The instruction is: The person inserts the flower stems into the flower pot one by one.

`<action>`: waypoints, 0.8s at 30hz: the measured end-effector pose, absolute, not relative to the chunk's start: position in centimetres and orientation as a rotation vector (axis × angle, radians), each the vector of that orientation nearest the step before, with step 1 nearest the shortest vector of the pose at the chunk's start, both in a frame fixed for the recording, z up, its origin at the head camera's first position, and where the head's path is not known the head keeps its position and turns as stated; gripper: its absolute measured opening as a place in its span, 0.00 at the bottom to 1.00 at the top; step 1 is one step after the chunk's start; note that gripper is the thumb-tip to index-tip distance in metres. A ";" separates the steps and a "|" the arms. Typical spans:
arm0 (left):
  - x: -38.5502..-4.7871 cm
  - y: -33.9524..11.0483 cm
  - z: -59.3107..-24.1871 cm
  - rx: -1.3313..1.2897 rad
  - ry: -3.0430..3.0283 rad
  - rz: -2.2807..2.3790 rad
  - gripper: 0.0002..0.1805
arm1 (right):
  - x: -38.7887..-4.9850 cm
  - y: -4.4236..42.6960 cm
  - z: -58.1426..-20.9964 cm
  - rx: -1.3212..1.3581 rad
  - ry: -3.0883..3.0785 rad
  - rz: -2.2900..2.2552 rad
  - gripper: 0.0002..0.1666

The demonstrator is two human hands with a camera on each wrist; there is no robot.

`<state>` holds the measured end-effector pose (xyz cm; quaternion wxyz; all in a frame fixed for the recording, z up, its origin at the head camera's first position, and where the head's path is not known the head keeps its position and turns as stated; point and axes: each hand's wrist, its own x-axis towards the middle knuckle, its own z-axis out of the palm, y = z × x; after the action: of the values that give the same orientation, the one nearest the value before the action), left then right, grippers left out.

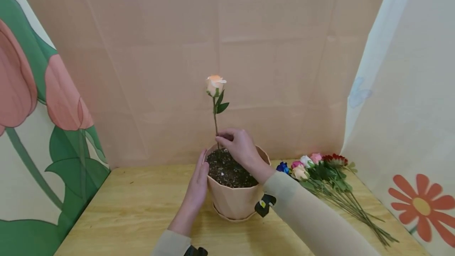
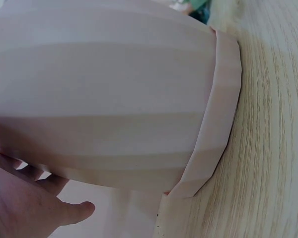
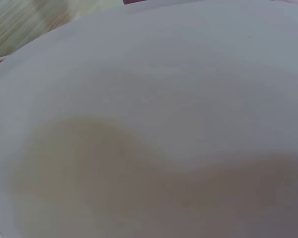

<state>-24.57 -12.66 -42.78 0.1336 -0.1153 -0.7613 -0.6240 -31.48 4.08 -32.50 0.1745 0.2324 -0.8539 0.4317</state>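
A peach rose with green leaves stands upright, its stem going down to the dark soil in a pink faceted pot. My right hand pinches the stem between thumb and fingers just above the soil. Against the pot's left side rests my left hand, fingers extended. In the left wrist view that hand touches the pot wall, thumb held apart. The pot's pale surface fills most of the right wrist view, where no hand shows.
Right of the pot, several artificial flowers lie on the wooden table: a blue one, a dark red one, pink, white and peach ones, with long stems toward the front right. A pinkish cloth backdrop hangs behind; printed sheets flank both sides.
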 end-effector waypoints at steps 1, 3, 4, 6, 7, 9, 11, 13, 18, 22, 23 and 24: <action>-24.6 -12.7 -42.8 -0.337 -2.204 -1.813 0.33 | -31.5 4.1 -32.5 0.653 -2.418 1.230 0.11; -24.5 -12.6 -42.8 -0.338 -2.200 -1.814 0.33 | -31.5 4.1 -32.5 0.646 -2.412 1.234 0.12; -24.5 -12.6 -42.8 -0.337 -2.200 -1.811 0.33 | -31.5 4.1 -32.5 0.643 -2.409 1.235 0.12; -24.5 -12.6 -42.8 -0.335 -2.202 -1.806 0.33 | -31.4 4.1 -32.5 0.637 -2.406 1.235 0.12; -24.5 -12.6 -42.8 -0.334 -2.203 -1.804 0.33 | -31.4 4.1 -32.5 0.635 -2.406 1.238 0.13; -24.5 -12.5 -42.9 -0.332 -2.205 -1.805 0.32 | -31.3 4.2 -32.5 0.629 -2.409 1.244 0.13; -24.5 -12.5 -43.0 -0.331 -2.204 -1.813 0.32 | -31.2 4.3 -32.4 0.622 -2.411 1.254 0.14; -24.6 -12.5 -43.1 -0.332 -2.202 -1.818 0.32 | -31.1 4.5 -32.3 0.613 -2.411 1.261 0.16; -24.5 -12.4 -43.4 -0.312 -2.213 -1.827 0.33 | -30.6 5.3 -31.7 0.596 -2.408 1.278 0.19; -24.4 -12.5 -43.4 -0.311 -2.211 -1.832 0.33 | -30.2 6.3 -31.0 0.593 -2.384 1.274 0.19; -24.4 -12.5 -43.4 -0.308 -2.213 -1.829 0.33 | -30.1 6.6 -30.8 0.594 -2.375 1.271 0.19; -24.4 -12.5 -43.4 -0.307 -2.215 -1.826 0.33 | -30.0 6.9 -30.5 0.595 -2.368 1.269 0.18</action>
<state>-24.41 -12.51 -43.37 0.1273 -0.1053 -0.7610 -0.6273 -30.02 6.86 -30.55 0.1937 0.2123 -0.8442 0.4524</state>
